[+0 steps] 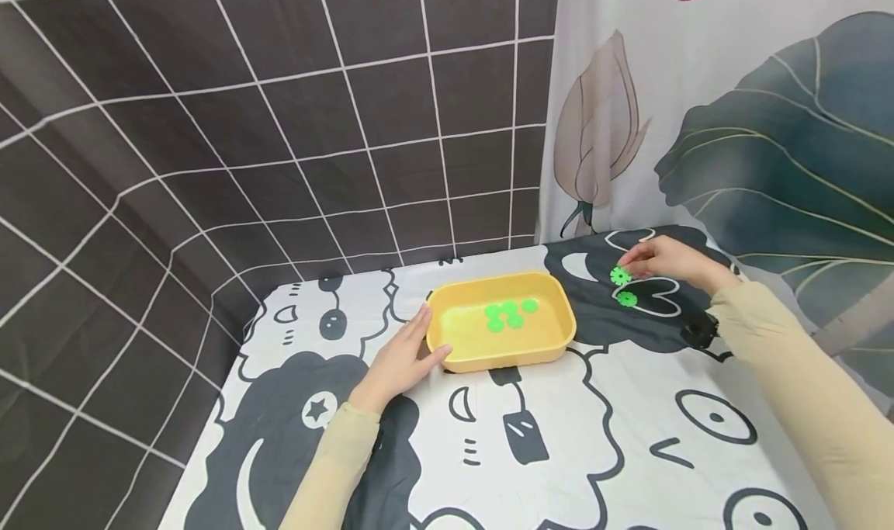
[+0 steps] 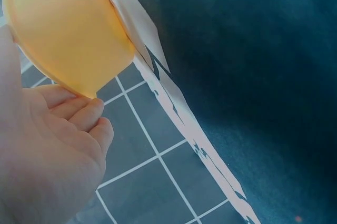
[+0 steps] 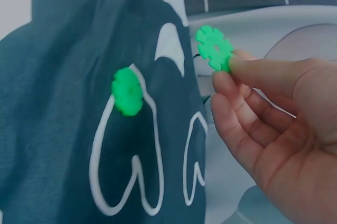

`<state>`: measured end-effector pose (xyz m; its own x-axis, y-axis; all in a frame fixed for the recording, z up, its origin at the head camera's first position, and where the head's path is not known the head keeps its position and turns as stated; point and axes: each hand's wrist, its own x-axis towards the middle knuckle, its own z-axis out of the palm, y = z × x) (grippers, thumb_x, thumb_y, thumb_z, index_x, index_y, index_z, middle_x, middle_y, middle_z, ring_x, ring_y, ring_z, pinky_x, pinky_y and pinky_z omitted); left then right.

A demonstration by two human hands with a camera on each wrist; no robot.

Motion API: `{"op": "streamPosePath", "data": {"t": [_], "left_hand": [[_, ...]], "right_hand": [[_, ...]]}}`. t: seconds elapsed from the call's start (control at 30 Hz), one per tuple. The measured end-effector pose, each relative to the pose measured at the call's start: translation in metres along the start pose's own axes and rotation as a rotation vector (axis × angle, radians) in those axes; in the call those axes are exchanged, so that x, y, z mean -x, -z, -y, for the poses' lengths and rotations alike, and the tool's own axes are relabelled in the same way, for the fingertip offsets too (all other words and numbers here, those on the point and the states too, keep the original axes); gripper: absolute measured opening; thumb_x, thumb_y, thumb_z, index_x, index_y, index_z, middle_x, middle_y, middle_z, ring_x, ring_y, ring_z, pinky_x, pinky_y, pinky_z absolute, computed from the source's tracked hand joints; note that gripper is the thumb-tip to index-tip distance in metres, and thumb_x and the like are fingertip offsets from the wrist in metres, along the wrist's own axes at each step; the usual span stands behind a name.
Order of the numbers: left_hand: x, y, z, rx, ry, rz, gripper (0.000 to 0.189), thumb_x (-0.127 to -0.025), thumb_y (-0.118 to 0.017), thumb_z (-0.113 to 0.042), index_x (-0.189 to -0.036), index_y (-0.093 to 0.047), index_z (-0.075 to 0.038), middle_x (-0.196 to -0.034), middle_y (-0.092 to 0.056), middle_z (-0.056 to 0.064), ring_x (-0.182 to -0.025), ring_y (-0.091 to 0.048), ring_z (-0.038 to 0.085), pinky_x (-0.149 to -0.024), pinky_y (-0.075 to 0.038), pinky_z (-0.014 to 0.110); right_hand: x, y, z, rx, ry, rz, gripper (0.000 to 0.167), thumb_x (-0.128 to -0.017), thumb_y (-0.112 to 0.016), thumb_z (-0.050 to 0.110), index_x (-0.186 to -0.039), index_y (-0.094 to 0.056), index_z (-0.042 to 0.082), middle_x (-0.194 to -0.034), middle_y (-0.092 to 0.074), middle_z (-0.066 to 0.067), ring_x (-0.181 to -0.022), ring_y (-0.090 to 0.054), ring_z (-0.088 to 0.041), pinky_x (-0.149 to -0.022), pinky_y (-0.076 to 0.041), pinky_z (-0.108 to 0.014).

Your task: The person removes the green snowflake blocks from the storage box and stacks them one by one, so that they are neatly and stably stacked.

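Note:
A yellow tray [image 1: 499, 280] stands on the patterned cloth, with several green notched discs [image 1: 514, 320] lying flat inside it. At its left end my left hand [image 1: 400, 359] holds the tray, thumb by the front corner and fingers along the side. In the left wrist view, the fingers of this hand [image 2: 58, 140] bend against the tray's outer wall [image 2: 68, 29]. To the right of the tray, my right hand [image 1: 673, 262] pinches a green snowflake disc [image 3: 215, 48] by its edge between thumb and fingertips. Another green disc [image 3: 127, 91] lies on the dark part of the cloth below.
The cloth [image 1: 531, 483] has black and white cartoon prints. Behind and to the left hangs a dark fabric with a white grid [image 1: 300, 119]. A pale curtain with leaf prints [image 1: 601, 126] hangs at the back right, close behind my right hand.

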<state>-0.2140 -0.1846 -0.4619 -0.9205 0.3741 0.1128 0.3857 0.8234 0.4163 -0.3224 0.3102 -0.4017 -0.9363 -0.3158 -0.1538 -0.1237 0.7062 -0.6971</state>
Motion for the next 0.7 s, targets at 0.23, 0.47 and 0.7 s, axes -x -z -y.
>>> {"op": "streamPosePath", "data": {"t": [0.23, 0.47, 0.7], "left_hand": [[-0.002, 0.003, -0.003, 0.006, 0.006, 0.006, 0.088, -0.098, -0.049, -0.065, -0.160, -0.025, -0.008, -0.167, -0.020, 0.003, -0.150, -0.027, 0.027, -0.119, -0.028, 0.045], [-0.001, 0.001, -0.002, 0.007, 0.032, 0.025, 0.089, -0.097, -0.046, -0.069, -0.161, -0.022, -0.012, -0.167, -0.016, -0.002, -0.151, -0.026, 0.026, -0.120, -0.027, 0.043], [-0.002, 0.000, -0.001, 0.007, 0.056, 0.043, 0.089, -0.096, -0.045, -0.071, -0.161, -0.019, -0.016, -0.167, -0.012, -0.006, -0.151, -0.022, 0.019, -0.120, -0.026, 0.041]], "right_hand": [[0.006, -0.005, -0.017, -0.034, -0.028, 0.009, 0.029, -0.100, -0.061, 0.010, -0.119, -0.065, -0.012, -0.104, -0.071, -0.014, -0.092, -0.066, -0.022, -0.079, -0.057, -0.034], [0.006, -0.011, -0.036, -0.062, -0.044, 0.023, 0.028, -0.100, -0.061, 0.009, -0.119, -0.065, -0.012, -0.103, -0.071, -0.012, -0.090, -0.065, -0.020, -0.077, -0.057, -0.034], [0.003, -0.014, -0.043, -0.080, -0.049, 0.037, 0.028, -0.098, -0.061, 0.007, -0.118, -0.066, -0.013, -0.098, -0.071, -0.009, -0.086, -0.065, -0.019, -0.071, -0.056, -0.030]]}}
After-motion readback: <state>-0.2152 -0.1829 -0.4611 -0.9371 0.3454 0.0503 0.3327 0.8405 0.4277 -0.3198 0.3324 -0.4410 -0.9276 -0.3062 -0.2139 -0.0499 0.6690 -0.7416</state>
